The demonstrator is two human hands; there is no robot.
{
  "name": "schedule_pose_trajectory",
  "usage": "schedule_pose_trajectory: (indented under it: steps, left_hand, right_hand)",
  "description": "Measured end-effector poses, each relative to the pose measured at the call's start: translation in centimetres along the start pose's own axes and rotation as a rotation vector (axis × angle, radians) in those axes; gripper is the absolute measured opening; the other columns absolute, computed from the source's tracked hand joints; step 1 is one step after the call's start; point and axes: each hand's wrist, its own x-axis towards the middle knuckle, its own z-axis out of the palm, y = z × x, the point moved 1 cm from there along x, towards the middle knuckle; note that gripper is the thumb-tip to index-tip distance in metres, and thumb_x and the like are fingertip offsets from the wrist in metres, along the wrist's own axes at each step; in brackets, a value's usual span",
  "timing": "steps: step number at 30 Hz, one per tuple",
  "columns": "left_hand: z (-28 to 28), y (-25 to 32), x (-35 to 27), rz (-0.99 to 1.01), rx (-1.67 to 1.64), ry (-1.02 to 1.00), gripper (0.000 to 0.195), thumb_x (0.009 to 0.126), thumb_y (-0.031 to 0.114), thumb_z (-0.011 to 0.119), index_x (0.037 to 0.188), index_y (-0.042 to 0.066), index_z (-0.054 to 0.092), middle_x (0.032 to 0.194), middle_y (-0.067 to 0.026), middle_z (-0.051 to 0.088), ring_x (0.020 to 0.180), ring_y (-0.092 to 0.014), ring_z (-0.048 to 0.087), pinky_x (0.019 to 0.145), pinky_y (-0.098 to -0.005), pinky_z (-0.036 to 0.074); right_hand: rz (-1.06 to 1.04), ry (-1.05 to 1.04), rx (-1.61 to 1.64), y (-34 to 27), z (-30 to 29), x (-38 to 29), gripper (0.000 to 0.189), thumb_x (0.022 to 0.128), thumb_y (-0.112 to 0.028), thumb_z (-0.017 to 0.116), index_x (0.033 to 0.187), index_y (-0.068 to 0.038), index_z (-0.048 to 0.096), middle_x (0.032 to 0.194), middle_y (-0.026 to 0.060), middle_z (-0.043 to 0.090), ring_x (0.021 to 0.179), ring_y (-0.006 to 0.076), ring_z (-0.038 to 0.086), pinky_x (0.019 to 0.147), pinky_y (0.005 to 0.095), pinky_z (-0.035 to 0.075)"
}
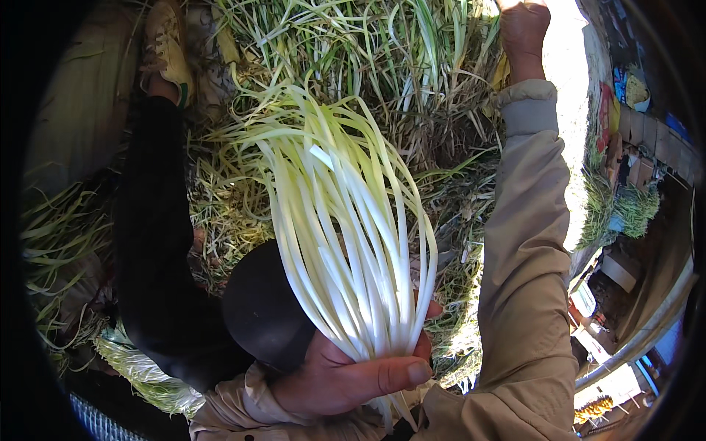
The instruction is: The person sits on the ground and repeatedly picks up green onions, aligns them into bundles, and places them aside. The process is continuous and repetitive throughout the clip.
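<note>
My left hand (358,380) is closed around the white lower ends of a bunch of pale, blanched leafy stalks (353,237), perhaps garlic chives. Their yellow-green tips fan out and droop away from me over the plant litter. My right arm reaches far forward in a tan sleeve, and my right hand (524,27) is a curled fist at the top right edge. It sits beside a heap of long green and white leaves (386,49); the picture's edge cuts off part of its fingers, so whether it holds anything does not show.
My black-clad leg and a light laced shoe (165,49) lie at the left. Yellowed leaf scraps (220,204) cover the ground. A bundle of pale stalks (149,375) lies lower left. At the right are a brightly lit strip, green piles (634,209) and a blue container (640,96).
</note>
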Motion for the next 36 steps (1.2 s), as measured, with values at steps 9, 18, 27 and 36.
schedule_pose_trajectory:
  steps: [9, 18, 27, 36]
  left_hand:
    - [0.3, -0.2, 0.1, 0.031, 0.01, 0.021, 0.061, 0.091, 0.012, 0.08, 0.139, -0.004, 0.048, 0.087, -0.0128, 0.065, 0.077, -0.018, 0.066, 0.067, -0.0311, 0.056]
    - [0.3, -0.2, 0.1, 0.051, -0.002, -0.034, 0.058, 0.091, 0.011, 0.079, 0.139, -0.003, 0.049, 0.087, -0.0139, 0.066, 0.074, -0.019, 0.067, 0.065, -0.0305, 0.055]
    - [-0.3, -0.5, -0.7, 0.01, -0.021, -0.058, 0.055, 0.093, 0.008, 0.075, 0.141, -0.001, 0.049, 0.087, -0.0118, 0.065, 0.077, -0.016, 0.065, 0.068, -0.0282, 0.055]
    - [-0.8, 0.2, -0.6, -0.006, -0.021, -0.069, 0.058, 0.094, 0.01, 0.076, 0.144, -0.001, 0.049, 0.09, -0.0116, 0.065, 0.08, -0.016, 0.065, 0.072, -0.0289, 0.055]
  right_hand:
    - [0.058, -0.017, 0.054, -6.7, -0.4, 3.1, 0.038, 0.087, -0.024, 0.083, 0.113, 0.001, 0.071, 0.098, 0.0073, 0.073, 0.092, 0.0171, 0.068, 0.087, 0.0344, 0.052]
    - [0.717, -0.381, 0.25, -8.8, 1.4, -0.1, 0.044, 0.088, -0.029, 0.083, 0.117, 0.001, 0.071, 0.099, 0.0093, 0.073, 0.092, 0.0186, 0.068, 0.088, 0.0364, 0.052]
    - [0.353, -0.345, -0.795, -0.3, 7.5, -8.8, 0.098, 0.076, -0.056, 0.082, 0.145, 0.007, 0.052, 0.131, 0.0288, 0.064, 0.126, 0.0386, 0.061, 0.109, 0.0414, 0.046]
    - [0.878, -0.362, -0.394, 5.3, 7.8, -8.5, 0.12, 0.076, -0.057, 0.085, 0.151, 0.02, 0.03, 0.148, 0.0351, 0.049, 0.143, 0.04, 0.045, 0.115, 0.0434, 0.039]
